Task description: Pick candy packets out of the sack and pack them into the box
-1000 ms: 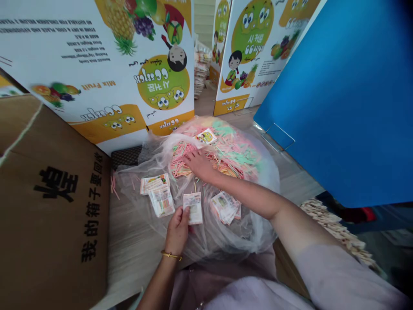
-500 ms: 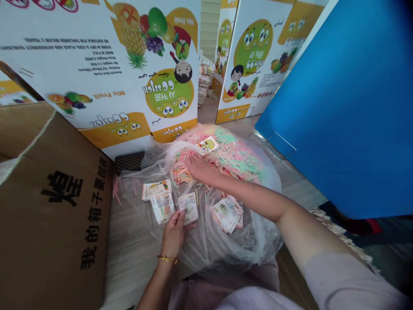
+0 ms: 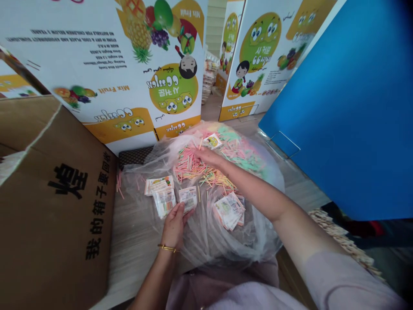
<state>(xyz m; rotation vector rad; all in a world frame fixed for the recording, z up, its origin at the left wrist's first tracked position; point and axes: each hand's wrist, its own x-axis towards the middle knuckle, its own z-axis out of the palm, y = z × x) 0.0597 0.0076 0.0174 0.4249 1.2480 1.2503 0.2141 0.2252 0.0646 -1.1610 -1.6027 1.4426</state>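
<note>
A person's left hand (image 3: 173, 217), a gold bangle (image 3: 167, 248) at its wrist, pinches a small printed packet (image 3: 188, 197) between thumb and fingers, the packet extending just beyond the fingertips. Ahead of it and to the right, the right hand (image 3: 208, 156) reaches into a heap of thin pastel sticks (image 3: 187, 168), its fingers closed around a few pink sticks (image 3: 196, 154); how many they grip cannot be told. The heap spreads beneath and around the right hand on clear plastic sheeting (image 3: 196, 245), and a packet with a yellow-green face (image 3: 213, 141) lies just beyond that hand's knuckles. Overlapping packets (image 3: 164, 201) rest just left of the packet in the left hand, while a second pile of packets (image 3: 229, 211) sits to that hand's right, below the right forearm. A brown carton (image 3: 64, 215) stands left of the left hand, a white fruit-printed carton (image 3: 122, 77) rises beyond both hands, and a blue panel (image 3: 348, 112) stands well to the right of the right hand.
</note>
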